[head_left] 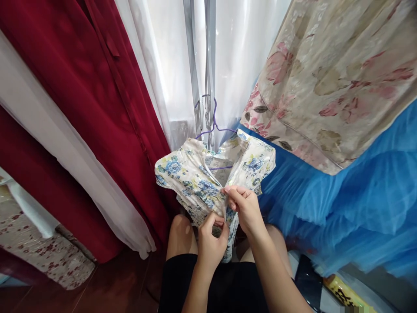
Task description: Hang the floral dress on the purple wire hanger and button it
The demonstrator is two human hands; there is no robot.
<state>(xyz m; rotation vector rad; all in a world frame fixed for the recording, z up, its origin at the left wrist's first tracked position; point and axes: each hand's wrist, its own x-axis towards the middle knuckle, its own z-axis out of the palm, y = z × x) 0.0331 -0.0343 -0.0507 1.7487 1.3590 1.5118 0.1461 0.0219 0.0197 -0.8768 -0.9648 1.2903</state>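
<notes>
A white dress with blue and yellow flowers [198, 187] hangs on a purple hanger [215, 125] in front of my knees, its V-shaped neck opening towards me. My right hand [245, 208] pinches the edge of the front opening just at the bottom of the V. Lower down, my left hand [212, 237] closes thumb and fingers on the same front edge. Whether a zip or a button lies under the fingertips is hidden. The lower part of the dress falls between my legs.
Dark red cloth [107, 130] and white cloth [81, 143] hang on the left. Grey straps [211, 52] hang above the hanger. Beige floral fabric [325, 82] and blue tulle [306, 204] fill the right. A dark flat object [306, 282] and yellow packet [345, 292] lie low right.
</notes>
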